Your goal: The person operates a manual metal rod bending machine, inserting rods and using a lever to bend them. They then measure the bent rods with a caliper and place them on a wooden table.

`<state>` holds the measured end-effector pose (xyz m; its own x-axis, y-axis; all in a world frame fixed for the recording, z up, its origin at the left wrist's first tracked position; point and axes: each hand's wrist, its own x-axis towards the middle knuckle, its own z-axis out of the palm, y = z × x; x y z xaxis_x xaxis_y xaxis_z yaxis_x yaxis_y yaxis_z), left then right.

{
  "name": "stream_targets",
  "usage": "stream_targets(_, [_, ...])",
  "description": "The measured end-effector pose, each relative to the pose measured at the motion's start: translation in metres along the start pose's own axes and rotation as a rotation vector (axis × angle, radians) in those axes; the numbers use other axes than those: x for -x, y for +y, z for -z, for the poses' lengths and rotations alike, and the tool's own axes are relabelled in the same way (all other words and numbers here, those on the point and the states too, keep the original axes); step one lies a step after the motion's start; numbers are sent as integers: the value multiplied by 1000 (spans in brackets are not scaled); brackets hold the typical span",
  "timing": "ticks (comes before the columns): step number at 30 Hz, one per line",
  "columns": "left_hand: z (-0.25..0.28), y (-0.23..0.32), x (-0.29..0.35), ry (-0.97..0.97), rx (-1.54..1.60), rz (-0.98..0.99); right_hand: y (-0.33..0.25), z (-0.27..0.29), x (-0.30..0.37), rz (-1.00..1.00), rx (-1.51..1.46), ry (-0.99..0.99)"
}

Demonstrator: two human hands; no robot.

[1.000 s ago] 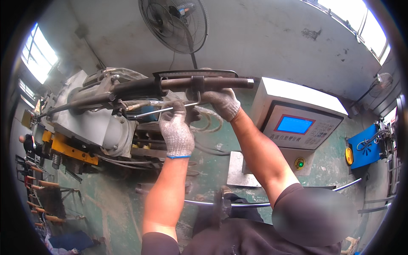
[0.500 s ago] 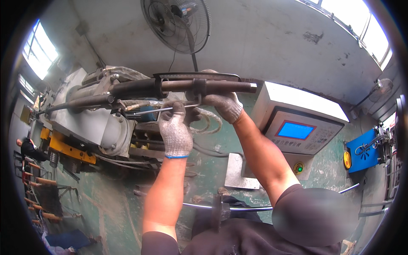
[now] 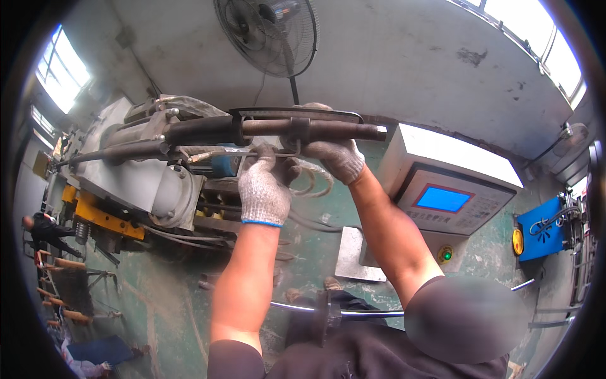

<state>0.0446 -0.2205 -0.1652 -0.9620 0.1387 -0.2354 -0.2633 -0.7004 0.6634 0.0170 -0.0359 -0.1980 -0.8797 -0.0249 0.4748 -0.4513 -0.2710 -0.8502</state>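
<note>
Both gloved hands, left hand (image 3: 266, 184) and right hand (image 3: 332, 156), clenched a thin metal rod (image 3: 243, 153) just beneath the machine's dark arm (image 3: 278, 129).

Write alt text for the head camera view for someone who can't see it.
Two hands in grey knit gloves, the left hand and right hand, grip a thin bent metal rod under the dark steel bar of a grey bending machine. A grey control box with a blue screen stands at right.
</note>
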Motion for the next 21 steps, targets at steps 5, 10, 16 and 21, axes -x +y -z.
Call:
stream_targets(5, [3,2,-2,-73,-18,-42,-3,2,0,26,11,-33])
stream_targets(10, [10,-6,-3,-132,-60,-169,-12,-5,2,-22,-149,-41])
stream_targets(16, [21,21,-15,-103,-85,-227,-5,-10,4,-59,-510,-15])
stream_targets(21, [32,67,-25,-284,238,-171,-6,-15,4,-69,-527,17])
